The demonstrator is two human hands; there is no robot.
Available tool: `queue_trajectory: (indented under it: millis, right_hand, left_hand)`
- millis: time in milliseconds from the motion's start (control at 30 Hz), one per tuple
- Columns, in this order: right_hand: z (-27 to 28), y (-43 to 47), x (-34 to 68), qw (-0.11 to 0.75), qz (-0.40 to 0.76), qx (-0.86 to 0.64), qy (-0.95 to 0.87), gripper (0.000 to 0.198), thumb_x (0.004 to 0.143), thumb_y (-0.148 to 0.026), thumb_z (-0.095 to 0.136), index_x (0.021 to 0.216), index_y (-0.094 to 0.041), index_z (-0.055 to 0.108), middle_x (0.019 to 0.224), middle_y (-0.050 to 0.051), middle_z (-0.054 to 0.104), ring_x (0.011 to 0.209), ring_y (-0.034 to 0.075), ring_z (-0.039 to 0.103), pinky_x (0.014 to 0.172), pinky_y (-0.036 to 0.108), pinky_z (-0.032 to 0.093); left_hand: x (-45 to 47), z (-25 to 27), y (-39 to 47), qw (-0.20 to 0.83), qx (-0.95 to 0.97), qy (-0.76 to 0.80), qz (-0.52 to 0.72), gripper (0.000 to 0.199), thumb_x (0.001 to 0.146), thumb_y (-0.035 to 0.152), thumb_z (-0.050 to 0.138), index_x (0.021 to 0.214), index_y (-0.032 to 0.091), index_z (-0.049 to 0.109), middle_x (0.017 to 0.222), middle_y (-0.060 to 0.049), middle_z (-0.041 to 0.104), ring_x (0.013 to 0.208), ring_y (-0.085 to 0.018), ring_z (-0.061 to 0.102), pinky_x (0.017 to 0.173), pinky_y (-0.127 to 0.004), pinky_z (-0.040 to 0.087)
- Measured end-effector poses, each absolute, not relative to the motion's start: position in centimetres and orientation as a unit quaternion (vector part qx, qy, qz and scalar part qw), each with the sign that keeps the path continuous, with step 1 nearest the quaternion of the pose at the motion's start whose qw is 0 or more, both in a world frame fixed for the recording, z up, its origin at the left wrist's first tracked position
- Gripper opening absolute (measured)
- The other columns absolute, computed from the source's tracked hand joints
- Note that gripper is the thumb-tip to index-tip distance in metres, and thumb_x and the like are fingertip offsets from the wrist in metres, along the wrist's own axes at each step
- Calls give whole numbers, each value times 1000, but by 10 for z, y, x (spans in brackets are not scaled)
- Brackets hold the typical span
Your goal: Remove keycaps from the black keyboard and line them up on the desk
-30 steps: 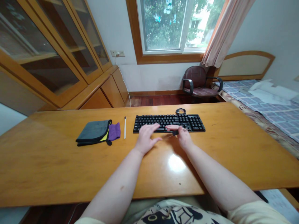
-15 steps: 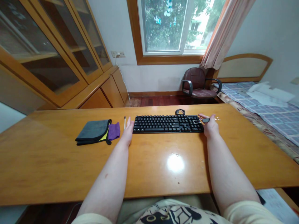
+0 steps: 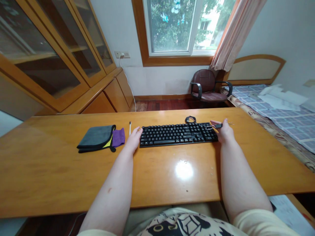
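Bare forearms (image 3: 113, 183) reached across a glossy wooden bench (image 3: 157, 186) to a black keyboard (image 3: 169, 134), which lay lengthwise from side to side between two hands, its right end angled slightly farther off than its left. The left hand (image 3: 133, 141) stood at the keyboard's left end, fingers straight and seemingly against the edge; whether its grip was pinching there could not be told. The right hand (image 3: 226, 133) was at the opposite end, its grip pinching the dark handle of a wire-ended tool (image 3: 218, 126), one end of which reached over the keyboard's number pad. Neither hand was clearly nearer: the keyboard lay to the right of the left grip and to the left of the right one. Left of the keyboard, a slim brush (image 3: 130, 126) lay partly behind the left hand, with a purple cloth (image 3: 118, 137) and a folded grey cloth (image 3: 95, 136) beyond it. Just past the keyboard's far edge sat a coiled black cable (image 3: 187, 120). Farther behind the keyboard were a glass-doored cabinet (image 3: 98, 104) to the left, a maroon armchair (image 3: 204, 81), a bed (image 3: 246, 92) to the right and a window (image 3: 169, 32) with a pink curtain (image 3: 237, 36).
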State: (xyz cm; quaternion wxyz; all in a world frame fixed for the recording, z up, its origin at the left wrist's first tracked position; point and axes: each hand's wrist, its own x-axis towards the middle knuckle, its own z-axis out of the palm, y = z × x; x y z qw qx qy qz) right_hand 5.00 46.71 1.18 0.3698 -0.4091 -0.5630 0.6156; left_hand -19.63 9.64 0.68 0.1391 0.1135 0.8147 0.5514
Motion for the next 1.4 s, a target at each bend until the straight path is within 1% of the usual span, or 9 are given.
queue_trajectory:
  millis: [100, 300, 400, 567, 867, 1000, 1167, 1333, 1400]
  right_hand:
    - [15, 465, 51, 368, 601, -410, -579, 73, 78, -73, 24, 79, -16, 69, 76, 10, 67, 78, 22, 61, 63, 32, 49]
    - [22, 459, 53, 363, 552, -453, -599, 75, 79, -72, 24, 83, -15, 73, 68, 10, 68, 72, 23, 61, 61, 34, 49]
    - [24, 457, 55, 364, 524, -460, -618, 74, 80, -70, 23, 85, -15, 73, 69, 9, 69, 74, 24, 62, 64, 35, 48]
    - [23, 466, 62, 336, 459, -479, -668, 72, 81, -68, 25, 85, -16, 74, 70, 9, 70, 77, 25, 63, 73, 37, 47]
    - [13, 488, 70, 339, 369, -521, -691, 72, 82, -67, 24, 71, -17, 75, 62, 9, 64, 73, 24, 59, 82, 41, 44]
    - [21, 482, 71, 328, 346, -538, -695, 68, 83, -65, 27, 69, -18, 75, 64, 10, 64, 77, 25, 58, 85, 42, 41]
    - [31, 473, 67, 295, 339, -539, -713, 68, 83, -65, 29, 67, -18, 75, 68, 11, 65, 83, 26, 58, 87, 41, 39]
    - [38, 467, 67, 233, 293, -560, -739, 74, 86, -61, 19, 79, -13, 75, 88, 18, 67, 90, 28, 59, 87, 40, 38]
    - [43, 460, 67, 238, 255, -570, -743, 72, 86, -59, 19, 83, -13, 74, 94, 19, 66, 93, 29, 58, 88, 42, 37]
  left_hand:
    - [-198, 3, 96, 142, 121, 818, 543, 54, 80, 48, 54, 124, 17, 52, 106, -10, 66, 98, -22, 61, 88, -35, 45]
    - [-192, 11, 98, 111, 145, 869, 460, 53, 80, 48, 52, 122, 16, 52, 101, -10, 67, 96, -23, 61, 88, -35, 43]
    - [-187, 16, 99, 97, 158, 888, 420, 50, 79, 46, 53, 120, 17, 54, 100, -10, 67, 97, -23, 61, 86, -34, 44]
    - [-182, 19, 100, 91, 195, 889, 405, 40, 79, 46, 51, 111, 23, 62, 90, -5, 69, 87, -22, 63, 77, -31, 46]
    - [-179, 15, 100, 109, 255, 879, 388, 46, 72, 43, 60, 113, 21, 61, 82, -3, 69, 75, -19, 63, 74, -30, 46]
    - [-179, 17, 101, 115, 260, 888, 363, 42, 71, 41, 61, 106, 20, 64, 81, -4, 69, 73, -19, 63, 72, -29, 46]
    - [-177, 20, 103, 123, 256, 887, 365, 43, 70, 41, 61, 106, 18, 64, 79, -4, 68, 72, -18, 62, 71, -29, 46]
    - [-175, 22, 104, 137, 260, 883, 366, 45, 69, 43, 62, 106, 17, 63, 80, -4, 68, 73, -19, 62, 73, -30, 47]
    - [-176, 20, 103, 134, 261, 888, 353, 46, 69, 45, 61, 106, 18, 63, 82, -5, 68, 75, -19, 63, 75, -31, 48]
